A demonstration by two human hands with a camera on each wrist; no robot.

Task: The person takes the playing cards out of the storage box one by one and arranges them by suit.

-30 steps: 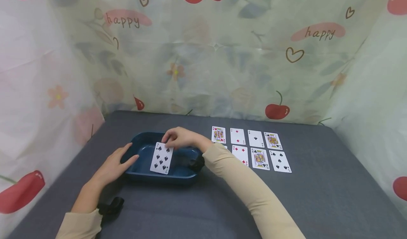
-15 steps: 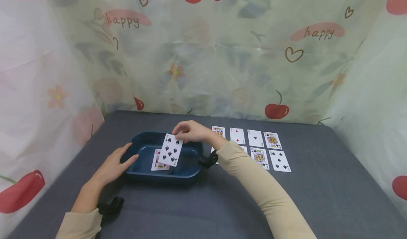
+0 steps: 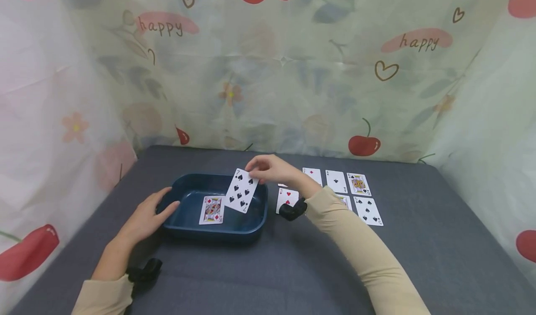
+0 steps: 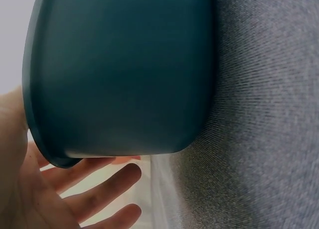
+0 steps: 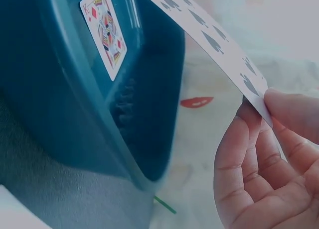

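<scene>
Between thumb and fingertips, my right hand (image 3: pixel 276 170) pinches the upper right corner of a seven of spades (image 3: pixel 241 191). The card is tilted, face up, over the right half of a dark blue tray (image 3: pixel 209 234). Inside the tray, left of that card, lies a king of diamonds (image 3: pixel 211 210), also visible in the right wrist view as a face card (image 5: pixel 105 34). My left hand (image 3: pixel 144 219) rests at the tray's left rim, thumb reaching over the edge. In the left wrist view its fingers (image 4: pixel 107 189) are spread and fairly straight beside the tray wall.
Right of the tray, face-up cards lie in two rows on the grey cloth (image 3: pixel 418 240), among them a king (image 3: pixel 358 184), a five of spades (image 3: pixel 368 211) and a hearts card (image 3: pixel 284 196). My right forearm hides part of them. A patterned curtain (image 3: pixel 284 96) stands behind.
My right hand has lifted the seven of spades off the king of diamonds and carried it rightward and back across the tray. The king is now uncovered. My left hand has stayed at the rim.
</scene>
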